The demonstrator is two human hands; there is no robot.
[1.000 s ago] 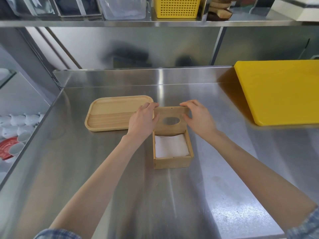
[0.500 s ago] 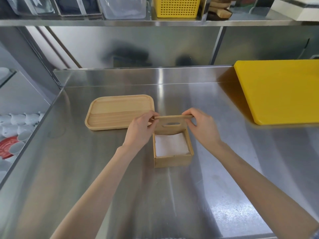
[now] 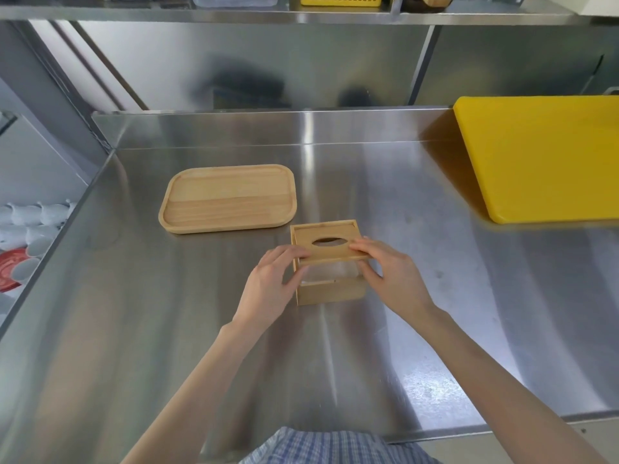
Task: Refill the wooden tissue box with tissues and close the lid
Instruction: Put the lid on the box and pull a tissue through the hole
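The square wooden tissue box (image 3: 330,291) stands on the steel counter in the middle of the view. Its flat wooden lid (image 3: 326,253), with an oval slot, lies tilted over the box's far part, the near edge raised. My left hand (image 3: 273,284) pinches the lid's near left corner and rests against the box's left wall. My right hand (image 3: 390,274) grips the lid's near right corner. A thin strip of white tissues (image 3: 318,281) shows in the gap below the lid's near edge; the rest is hidden.
A shallow wooden tray (image 3: 229,199) lies left of and behind the box. A large yellow cutting board (image 3: 542,155) sits at the right. The steel counter (image 3: 134,329) has a raised back edge; white cups (image 3: 30,219) sit below on the left. A shelf runs overhead.
The lid went from standing upright at the box's far edge to lying nearly flat over the box. Both hands came nearer with it. The tissues are now mostly covered.
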